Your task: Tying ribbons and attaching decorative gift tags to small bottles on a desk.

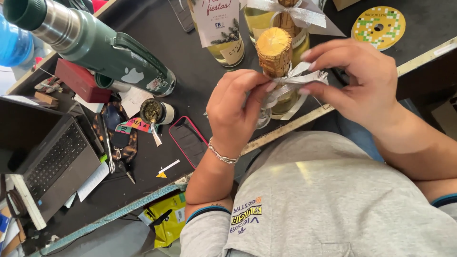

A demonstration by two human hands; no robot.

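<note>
A bottle with a gold foil top (274, 50) stands at the near edge of the dark table (190, 66). A silver ribbon (297, 81) is wrapped around its neck. My left hand (235, 112) pinches the ribbon on the left side of the neck. My right hand (350, 78) pinches the ribbon's right part between thumb and fingers. Both hands are pressed close to the bottle, which hides its lower body.
Two more bottles (223, 33) with a card and silver bow stand behind. A green thermos (95, 43) lies on its side at the left, near a laptop (47, 162), a phone (189, 140), a small cup (154, 112), scissors and a ribbon spool (378, 26).
</note>
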